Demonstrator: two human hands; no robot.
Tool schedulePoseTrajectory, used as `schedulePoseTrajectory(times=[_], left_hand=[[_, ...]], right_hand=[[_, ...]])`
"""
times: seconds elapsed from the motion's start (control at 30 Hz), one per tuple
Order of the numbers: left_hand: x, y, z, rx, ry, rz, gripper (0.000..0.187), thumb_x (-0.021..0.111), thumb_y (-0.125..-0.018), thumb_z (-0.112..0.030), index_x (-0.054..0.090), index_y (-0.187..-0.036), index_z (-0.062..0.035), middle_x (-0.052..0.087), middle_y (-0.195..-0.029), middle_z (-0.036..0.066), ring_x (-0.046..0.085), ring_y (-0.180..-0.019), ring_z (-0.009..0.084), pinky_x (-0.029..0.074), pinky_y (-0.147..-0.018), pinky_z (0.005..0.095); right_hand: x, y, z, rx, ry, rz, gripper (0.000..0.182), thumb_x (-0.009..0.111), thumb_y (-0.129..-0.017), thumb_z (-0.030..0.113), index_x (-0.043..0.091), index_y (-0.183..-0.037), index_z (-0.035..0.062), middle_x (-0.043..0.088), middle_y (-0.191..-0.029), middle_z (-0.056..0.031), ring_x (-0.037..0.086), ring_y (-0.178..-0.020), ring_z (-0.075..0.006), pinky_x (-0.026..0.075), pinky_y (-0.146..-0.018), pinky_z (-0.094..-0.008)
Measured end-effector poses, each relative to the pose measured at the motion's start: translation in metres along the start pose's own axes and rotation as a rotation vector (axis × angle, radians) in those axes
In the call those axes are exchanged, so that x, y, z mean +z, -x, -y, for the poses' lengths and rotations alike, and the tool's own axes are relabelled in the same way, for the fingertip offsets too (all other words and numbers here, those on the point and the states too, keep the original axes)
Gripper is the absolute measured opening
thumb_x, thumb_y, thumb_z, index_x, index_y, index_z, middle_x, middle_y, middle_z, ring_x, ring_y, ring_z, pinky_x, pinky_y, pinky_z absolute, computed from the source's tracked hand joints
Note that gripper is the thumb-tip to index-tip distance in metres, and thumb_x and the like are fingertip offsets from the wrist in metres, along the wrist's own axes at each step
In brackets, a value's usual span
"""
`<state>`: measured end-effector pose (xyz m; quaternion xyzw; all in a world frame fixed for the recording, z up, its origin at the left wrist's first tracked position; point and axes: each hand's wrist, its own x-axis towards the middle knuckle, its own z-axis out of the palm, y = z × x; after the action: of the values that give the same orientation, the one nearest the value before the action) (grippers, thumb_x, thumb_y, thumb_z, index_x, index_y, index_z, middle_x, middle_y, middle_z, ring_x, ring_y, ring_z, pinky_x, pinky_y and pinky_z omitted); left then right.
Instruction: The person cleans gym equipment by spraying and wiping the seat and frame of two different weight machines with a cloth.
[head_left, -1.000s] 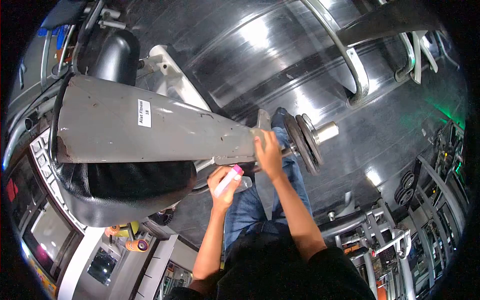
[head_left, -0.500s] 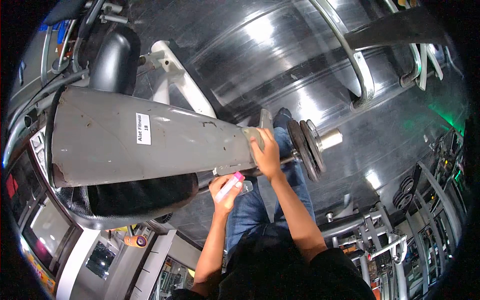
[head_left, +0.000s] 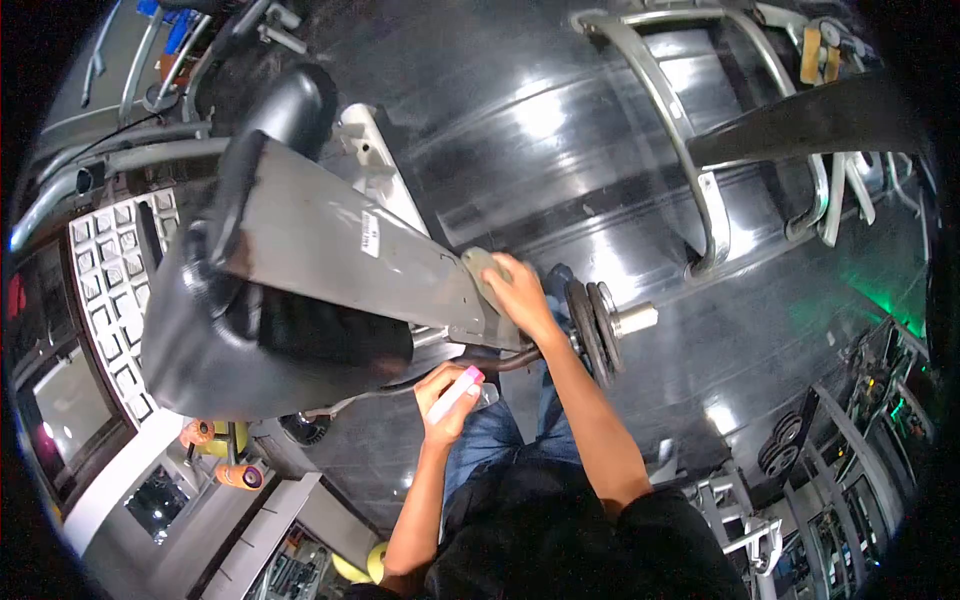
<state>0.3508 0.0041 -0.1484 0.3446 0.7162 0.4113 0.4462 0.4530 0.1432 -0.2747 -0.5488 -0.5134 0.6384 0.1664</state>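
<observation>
My right hand [head_left: 520,300] is closed around a yellowish-grey cloth [head_left: 482,272], pressing it on the narrow end of a grey exercise bench's board [head_left: 330,250] near its far edge. The board carries a white label [head_left: 370,234] and has scuffed edges. My left hand [head_left: 446,408] grips a spray bottle with a white head and pink nozzle [head_left: 472,376]; part of its clear body shows behind the fingers. It is held below the board's narrow end, apart from it. Beside my right forearm, a bar carries black weight plates [head_left: 594,325].
Black padding [head_left: 280,350] lies along the bench's near side, with a black roller pad [head_left: 295,105] at its far end. A white frame leg [head_left: 380,165] stands on the dark floor. Another metal-framed machine [head_left: 700,190] is at the upper right, and more racks [head_left: 840,450] stand lower right.
My view has shifted, so the bench appears more tilted and its side shows more. My right hand and the cloth have moved toward the board's far edge. My left hand still holds the bottle.
</observation>
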Motion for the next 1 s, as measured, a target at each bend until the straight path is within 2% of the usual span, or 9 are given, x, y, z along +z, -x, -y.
schedulePoseTrajectory(times=[0.1, 0.13, 0.17, 0.3, 0.53, 0.67, 0.77, 0.97, 1.0], left_hand=[[-0.009, 0.0, -0.01, 0.076, -0.034, 0.022, 0.019, 0.071, -0.075, -0.017, 0.069, -0.08, 0.0011, 0.063, -0.072, 0.008, 0.058, -0.063, 0.0148, 0.044, -0.059, 0.0276], [-0.011, -0.002, -0.012, 0.146, -0.1, 0.013, 0.035, 0.068, -0.08, -0.034, 0.069, -0.078, 0.0007, 0.064, -0.067, 0.008, 0.059, -0.059, 0.0146, 0.045, -0.055, 0.0283], [-0.014, -0.003, -0.018, 0.185, -0.085, 0.011, 0.035, 0.068, -0.08, -0.034, 0.069, -0.078, 0.0007, 0.064, -0.067, 0.008, 0.059, -0.059, 0.0146, 0.045, -0.055, 0.0283], [-0.026, -0.007, -0.04, 0.377, -0.009, 0.089, 0.029, 0.066, -0.08, -0.027, 0.068, -0.076, 0.0021, 0.063, -0.066, 0.008, 0.059, -0.056, 0.015, 0.044, -0.055, 0.029], [-0.058, 0.006, -0.071, 0.5, 0.197, 0.336, 0.017, 0.07, -0.08, -0.014, 0.068, -0.077, 0.002, 0.059, -0.067, 0.006, 0.056, -0.055, 0.0117, 0.04, -0.051, 0.0269], [-0.071, 0.022, -0.104, 0.461, 0.229, 0.474, 0.015, 0.068, -0.081, -0.011, 0.066, -0.077, 0.0028, 0.058, -0.07, 0.003, 0.055, -0.055, 0.0083, 0.04, -0.051, 0.0255], [-0.066, 0.021, -0.101, 0.569, 0.175, 0.517, 0.014, 0.066, -0.081, -0.012, 0.066, -0.078, 0.0025, 0.057, -0.07, 0.002, 0.054, -0.054, 0.0072, 0.04, -0.051, 0.0246], [-0.044, 0.032, -0.11, 0.462, 0.247, 0.643, 0.014, 0.067, -0.084, -0.011, 0.067, -0.085, 0.0023, 0.059, -0.072, 0.002, 0.054, -0.054, 0.0072, 0.04, -0.051, 0.0245], [-0.039, 0.034, -0.114, 0.429, 0.265, 0.667, 0.013, 0.068, -0.085, -0.011, 0.068, -0.086, 0.0021, 0.059, -0.073, 0.002, 0.054, -0.055, 0.0071, 0.04, -0.051, 0.0242]], right_hand=[[-0.006, 0.036, -0.035, -0.157, -0.15, -0.027, 0.036, 0.056, -0.093, 0.025, 0.065, -0.117, 0.0003, 0.068, -0.095, -0.0097, 0.061, -0.078, -0.0094, 0.052, -0.064, -0.0286], [-0.019, 0.055, -0.024, 0.019, -0.238, 0.025, 0.039, 0.057, -0.093, 0.027, 0.064, -0.119, -0.0009, 0.068, -0.103, -0.0115, 0.063, -0.09, -0.0167, 0.052, -0.077, -0.033], [-0.033, 0.074, -0.01, 0.195, -0.324, 0.075, 0.042, 0.058, -0.093, 0.028, 0.062, -0.121, -0.002, 0.069, -0.112, -0.0134, 0.065, -0.101, -0.024, 0.053, -0.09, -0.0374], [-0.059, 0.13, 0.017, 0.26, -0.726, -0.014, 0.037, 0.054, -0.097, 0.03, 0.054, -0.126, 0.0063, 0.063, -0.096, -0.0079, 0.065, -0.074, -0.0154, 0.057, -0.05, -0.0298], [-0.075, 0.2, 0.047, 0.052, -0.677, -0.21, 0.036, 0.059, -0.097, 0.033, 0.054, -0.124, 0.009, 0.063, -0.093, -0.0063, 0.061, -0.066, -0.0144, 0.053, -0.048, -0.0293], [-0.064, 0.244, 0.074, -0.016, -0.675, -0.386, 0.032, 0.055, -0.096, 0.026, 0.056, -0.119, 0.0043, 0.062, -0.09, -0.0059, 0.06, -0.064, -0.0139, 0.049, -0.045, -0.0282], [-0.057, 0.268, 0.075, -0.056, -0.747, -0.477, 0.028, 0.049, -0.098, 0.028, 0.057, -0.119, 0.0113, 0.063, -0.092, -0.0048, 0.06, -0.066, -0.0144, 0.047, -0.045, -0.0269], [-0.067, 0.31, 0.081, -0.147, -0.896, -0.541, 0.024, 0.051, -0.098, 0.029, 0.054, -0.114, 0.0119, 0.059, -0.09, -0.0027, 0.057, -0.063, -0.0123, 0.047, -0.046, -0.0256], [-0.075, 0.31, 0.066, -0.161, -0.871, -0.531, 0.035, 0.053, -0.097, 0.034, 0.053, -0.125, 0.0149, 0.061, -0.094, -0.0019, 0.058, -0.066, -0.014, 0.047, -0.048, -0.0255]])
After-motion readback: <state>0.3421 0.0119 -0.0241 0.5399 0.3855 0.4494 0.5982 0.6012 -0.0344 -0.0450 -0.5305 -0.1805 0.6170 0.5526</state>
